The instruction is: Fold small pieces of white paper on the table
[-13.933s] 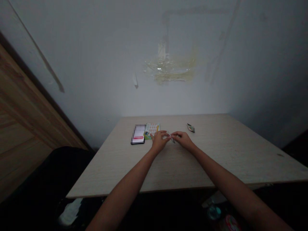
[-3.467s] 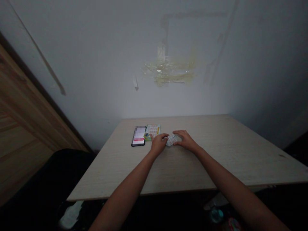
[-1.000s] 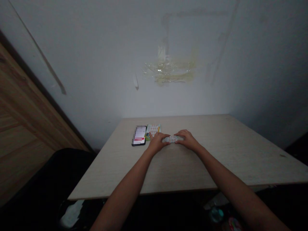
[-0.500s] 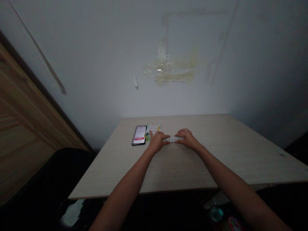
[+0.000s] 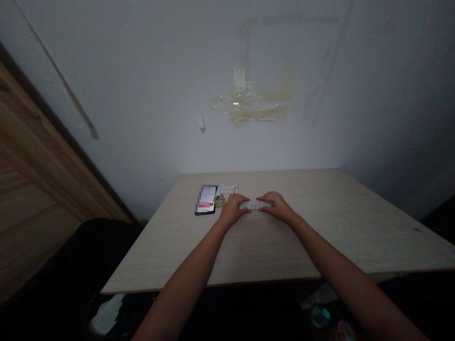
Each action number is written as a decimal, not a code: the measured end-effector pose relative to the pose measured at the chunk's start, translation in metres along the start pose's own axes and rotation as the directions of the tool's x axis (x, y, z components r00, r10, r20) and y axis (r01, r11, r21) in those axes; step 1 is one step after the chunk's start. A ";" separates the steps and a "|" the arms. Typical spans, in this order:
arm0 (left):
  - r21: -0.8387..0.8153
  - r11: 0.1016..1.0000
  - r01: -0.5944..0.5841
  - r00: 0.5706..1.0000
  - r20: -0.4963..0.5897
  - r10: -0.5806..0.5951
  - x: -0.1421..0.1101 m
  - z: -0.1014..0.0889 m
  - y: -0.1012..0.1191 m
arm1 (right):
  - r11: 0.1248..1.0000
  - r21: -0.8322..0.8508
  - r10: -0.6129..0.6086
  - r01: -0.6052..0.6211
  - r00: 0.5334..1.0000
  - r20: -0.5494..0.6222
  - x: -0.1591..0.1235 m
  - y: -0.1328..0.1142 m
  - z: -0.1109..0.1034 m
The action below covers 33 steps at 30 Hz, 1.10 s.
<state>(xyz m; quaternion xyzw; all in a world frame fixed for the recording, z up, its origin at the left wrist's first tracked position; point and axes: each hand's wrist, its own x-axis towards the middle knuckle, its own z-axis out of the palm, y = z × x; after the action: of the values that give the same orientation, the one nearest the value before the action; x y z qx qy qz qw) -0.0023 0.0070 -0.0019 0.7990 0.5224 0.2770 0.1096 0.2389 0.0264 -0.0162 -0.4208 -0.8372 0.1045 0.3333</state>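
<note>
The left hand and right hand grip opposite ends of a small printed paper, stretched between their fingertips. Just beyond the left fingers lies a booklet, with a phone farther left of them.

Dim, grainy light; deep lower shadows

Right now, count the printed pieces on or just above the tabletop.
2: the green-edged piece beside the phone, partly behind the left hand; the smaller piece between it and the right hand. More could hide underneath.
</note>
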 end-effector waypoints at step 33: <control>0.025 1.000 0.007 0.999 -0.038 -0.006 0.000 0.004 0.003 | 1.000 0.001 0.001 -0.001 1.000 -0.012 0.003 0.006 0.005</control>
<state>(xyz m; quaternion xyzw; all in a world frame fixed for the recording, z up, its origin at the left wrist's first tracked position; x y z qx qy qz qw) 0.0020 0.0058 -0.0039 0.7932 0.5304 0.2851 0.0904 0.2383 0.0326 -0.0210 -0.4216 -0.8349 0.1027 0.3387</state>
